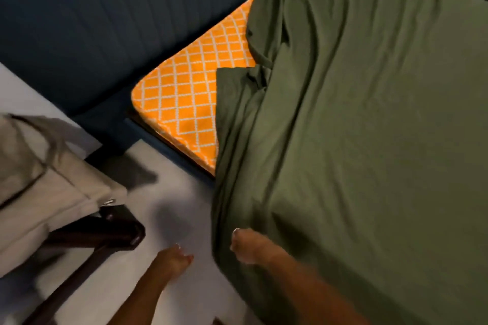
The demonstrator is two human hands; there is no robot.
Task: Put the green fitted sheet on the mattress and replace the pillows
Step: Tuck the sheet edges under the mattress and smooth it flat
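Two bare hands show at the bottom of the head view, both blurred by motion. The right hand point(247, 245), low and just right of centre, has its fingers curled into the edge of the green fitted sheet point(369, 140), gripping a fold where the cloth hangs over the side of the bed. The left hand point(175, 256) hangs over the pale floor point(179, 192) just beside that hanging edge, apart from the cloth — its fingers look loosely bent and hold nothing, though the blur leaves the exact pose unclear.

The sheet covers most of the right half of the frame, spread over the mattress point(179, 103) with long creases running from the upper centre down toward the gripping hand. One corner of the mattress is still bare: an orange cover with a white diamond lattice shows in the middle of the frame, left of the sheet. A bunched, folded flap of the sheet lies at the border between the green and the orange. Behind the bare corner, across the upper left, stands a dark blue padded headboard point(92, 21) with vertical channels.

At the left edge, a beige fabric item point(39, 179) rests on a dark wooden frame point(105, 229) — what it is cannot be told. No pillows can be made out in this view.
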